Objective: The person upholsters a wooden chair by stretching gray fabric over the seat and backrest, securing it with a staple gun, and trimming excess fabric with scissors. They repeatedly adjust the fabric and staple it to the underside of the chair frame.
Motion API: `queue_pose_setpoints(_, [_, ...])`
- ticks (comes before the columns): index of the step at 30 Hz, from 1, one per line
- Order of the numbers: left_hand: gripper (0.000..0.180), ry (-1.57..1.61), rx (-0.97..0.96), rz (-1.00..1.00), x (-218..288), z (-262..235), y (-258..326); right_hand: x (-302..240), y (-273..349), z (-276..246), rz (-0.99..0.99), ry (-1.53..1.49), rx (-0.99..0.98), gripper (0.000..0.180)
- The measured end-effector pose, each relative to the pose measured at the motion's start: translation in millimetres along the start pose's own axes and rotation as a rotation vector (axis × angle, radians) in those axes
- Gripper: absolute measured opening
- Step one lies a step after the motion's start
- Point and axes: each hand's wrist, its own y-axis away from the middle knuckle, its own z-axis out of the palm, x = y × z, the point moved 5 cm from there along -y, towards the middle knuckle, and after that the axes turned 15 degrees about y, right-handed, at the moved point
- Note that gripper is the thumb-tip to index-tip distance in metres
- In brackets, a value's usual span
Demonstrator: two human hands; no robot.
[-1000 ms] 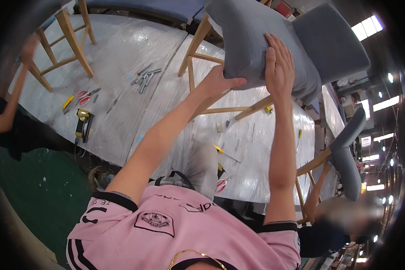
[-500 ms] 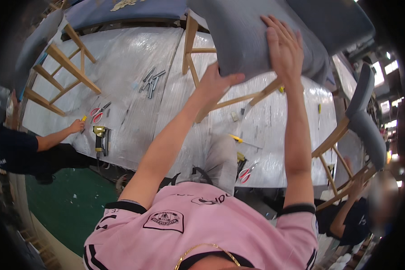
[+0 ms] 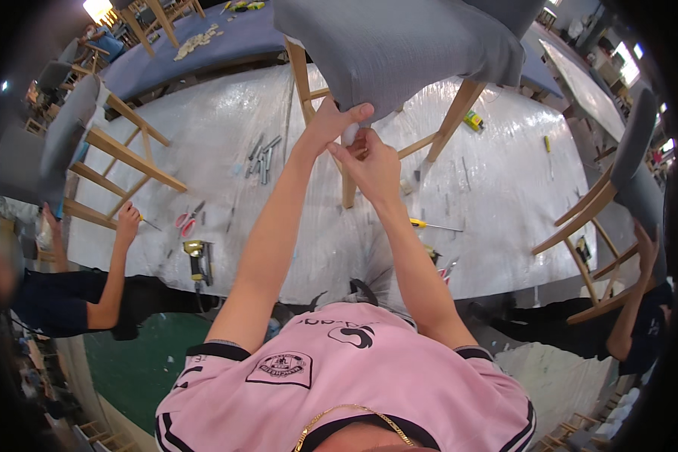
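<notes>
A grey upholstered chair (image 3: 399, 45) with light wooden legs (image 3: 453, 119) stands on the plastic-covered table (image 3: 218, 143) in front of me. My left hand (image 3: 330, 124) pinches the lower edge of the grey fabric at the seat's front. My right hand (image 3: 369, 166) is right under it, fingers curled at the same spot, touching the fabric and a small white bit there. Both forearms reach up from my pink shirt.
Several metal tools (image 3: 262, 157), red-handled scissors (image 3: 185, 220), a yellow staple gun (image 3: 197, 260) and a yellow-handled screwdriver (image 3: 429, 224) lie on the table. A person's hand (image 3: 128, 222) rests at the left edge by another chair (image 3: 75, 143); a third chair (image 3: 618, 203) and person are at right.
Both my hands came down from the seat's upper surface to its lower front edge and closed together on the fabric. The view has tilted, bringing the table nearer.
</notes>
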Motion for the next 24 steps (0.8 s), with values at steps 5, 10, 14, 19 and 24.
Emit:
queue_pose_setpoints(5, [0.107, 0.086, -0.035, 0.035, -6, -5, 0, -6, -16, 5, -0.160, 0.022, -0.047, 0.047])
queue_pose_setpoints(10, [0.103, 0.059, -0.024, 0.041, -20, -15, -9, 12, -7, 6, -0.031, -0.109, 0.023, 0.039])
queue_pose_setpoints(14, [0.083, 0.067, -0.079, -0.004, -30, -27, -14, 4, -19, -12, -0.056, -0.013, 0.067, 0.033])
queue_pose_setpoints(19, [0.063, 0.077, -0.024, 0.176, -31, -22, -19, 12, -14, 0, -0.153, 0.017, 0.090, 0.026])
queue_pose_setpoints(24, [0.070, -0.050, 0.018, 0.234, -38, -16, -16, 45, 31, 15, -0.185, 0.028, -0.050, 0.024])
